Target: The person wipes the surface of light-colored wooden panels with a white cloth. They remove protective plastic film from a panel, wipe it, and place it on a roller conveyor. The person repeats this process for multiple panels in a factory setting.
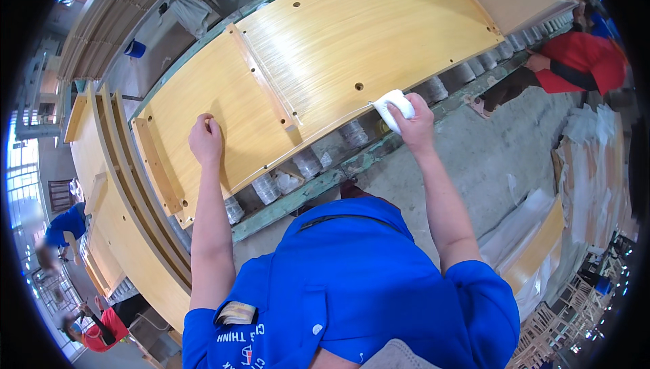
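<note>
I have a wide look down at a long yellow board (325, 57) lying aslant on a roller line, its near edge running from lower left to upper right. My right hand (416, 125) has its fingers closed on a white cloth (388, 107), which sits at that near edge, a little right of the board's middle; the hand itself is outside the edge, over the line's side. My left hand (205, 140) is above the board's left part, inside the edge. Its fingers look curled, but I cannot tell how far they are closed, or whether they touch the wood.

Three battens cross the board: a left batten (156, 166) by the left end, a middle batten (264, 78) between my hands, and a right batten (468, 0) by the far end. Between the middle and right ones the surface is a broad, flat stretch, marked by a few dark holes.

Below the near edge, rollers (307, 163) show, then the green frame (352, 166). Past that frame, grey floor (501, 132) gives room to my right, as far as the wrapped boards (542, 247). To the left, a stack (101, 145) of curved panels stands close to the line. A person in red (579, 61) is beside the line on the right.
</note>
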Demonstrator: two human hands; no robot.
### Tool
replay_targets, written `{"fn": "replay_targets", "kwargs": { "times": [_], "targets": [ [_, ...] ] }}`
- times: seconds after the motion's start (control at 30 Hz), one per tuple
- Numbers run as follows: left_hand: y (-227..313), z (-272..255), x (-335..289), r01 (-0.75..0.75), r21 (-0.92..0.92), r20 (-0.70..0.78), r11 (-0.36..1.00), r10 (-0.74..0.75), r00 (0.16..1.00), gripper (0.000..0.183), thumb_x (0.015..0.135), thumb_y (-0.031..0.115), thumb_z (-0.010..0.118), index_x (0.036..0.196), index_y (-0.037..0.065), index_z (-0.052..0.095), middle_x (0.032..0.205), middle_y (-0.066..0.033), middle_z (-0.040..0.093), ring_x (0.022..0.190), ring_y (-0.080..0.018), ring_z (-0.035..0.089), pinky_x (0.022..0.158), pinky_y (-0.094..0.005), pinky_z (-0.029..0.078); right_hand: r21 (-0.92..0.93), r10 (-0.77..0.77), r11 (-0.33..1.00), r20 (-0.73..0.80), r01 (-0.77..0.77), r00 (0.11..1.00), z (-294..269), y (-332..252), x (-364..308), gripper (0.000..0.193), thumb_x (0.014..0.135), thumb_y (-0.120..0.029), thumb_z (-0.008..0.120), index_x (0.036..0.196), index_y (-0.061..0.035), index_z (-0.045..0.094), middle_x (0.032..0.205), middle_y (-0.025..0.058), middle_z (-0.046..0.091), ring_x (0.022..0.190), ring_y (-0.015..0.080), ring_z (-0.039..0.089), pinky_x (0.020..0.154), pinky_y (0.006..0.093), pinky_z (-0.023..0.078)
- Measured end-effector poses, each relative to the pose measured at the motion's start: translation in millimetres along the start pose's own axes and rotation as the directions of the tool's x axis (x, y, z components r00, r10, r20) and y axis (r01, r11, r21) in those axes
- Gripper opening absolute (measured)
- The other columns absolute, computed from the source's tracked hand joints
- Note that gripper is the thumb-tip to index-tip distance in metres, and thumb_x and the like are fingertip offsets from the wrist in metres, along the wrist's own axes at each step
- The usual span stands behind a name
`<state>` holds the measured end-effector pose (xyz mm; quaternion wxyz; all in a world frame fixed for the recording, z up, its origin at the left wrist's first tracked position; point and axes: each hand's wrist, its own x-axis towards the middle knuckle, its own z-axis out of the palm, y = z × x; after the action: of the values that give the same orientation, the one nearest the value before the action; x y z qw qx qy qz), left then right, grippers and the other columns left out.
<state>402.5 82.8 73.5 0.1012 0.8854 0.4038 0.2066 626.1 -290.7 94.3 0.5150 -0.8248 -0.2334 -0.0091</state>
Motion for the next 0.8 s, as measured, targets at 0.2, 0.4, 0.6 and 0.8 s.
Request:
{"fn": "replay_targets", "kwargs": {
  "times": [0.2,0.4,0.6,0.8],
  "targets": [
    [0.7,1.9,0.0,-0.029,-0.008,-0.019,1.0,0.029,0.999,0.01,0.084,0.016,0.056,0.09,0.011,0.061,0.066,-0.0091,0.058,0.066,-0.0256,0.057,0.062,-0.0398,0.044,0.024,-0.006,1.0,-0.083,0.008,0.997,-14.8,19.6,14.0,0.023,0.075,-0.014,0.073,0.082,-0.0002,0.056,0.077,0.0127,0.057,0.069,0.0251,0.056,0.062,0.0334,0.044],
    [-1.6,1.4,1.0,-0.015,0.0,-0.015,1.0,0.015,1.0,0.01,0.084,0.015,0.055,0.091,0.009,0.061,0.065,-0.0102,0.057,0.066,-0.0264,0.056,0.062,-0.0398,0.044,-0.021,-0.007,1.0,-0.206,0.003,0.979,-45.5,55.9,41.7,0.024,0.075,-0.016,0.074,0.082,-0.0007,0.056,0.076,0.013,0.057,0.07,0.0267,0.057,0.063,0.035,0.045],
    [3.0,3.3,1.8,-0.037,0.022,-0.015,0.999,0.037,0.999,0.011,0.084,0.015,0.055,0.091,0.008,0.061,0.065,-0.0108,0.056,0.065,-0.0264,0.056,0.061,-0.0396,0.044,-0.126,-0.02,0.992,-0.358,-0.027,0.934,-89.0,90.8,80.0,0.026,0.075,-0.019,0.073,0.081,-0.0012,0.055,0.077,0.0139,0.058,0.072,0.0282,0.057,0.065,0.0367,0.045],
    [7.9,0.5,0.6,0.004,0.035,0.015,0.999,-0.004,1.0,0.011,0.084,0.013,0.055,0.092,0.007,0.06,0.065,-0.0096,0.055,0.063,-0.0251,0.054,0.059,-0.039,0.043,-0.133,0.025,0.987,-0.437,-0.092,0.899,-115.8,104.7,106.4,0.026,0.076,-0.02,0.072,0.081,-0.0013,0.055,0.078,0.0139,0.059,0.073,0.029,0.058,0.067,0.0367,0.045]
  ]
}}
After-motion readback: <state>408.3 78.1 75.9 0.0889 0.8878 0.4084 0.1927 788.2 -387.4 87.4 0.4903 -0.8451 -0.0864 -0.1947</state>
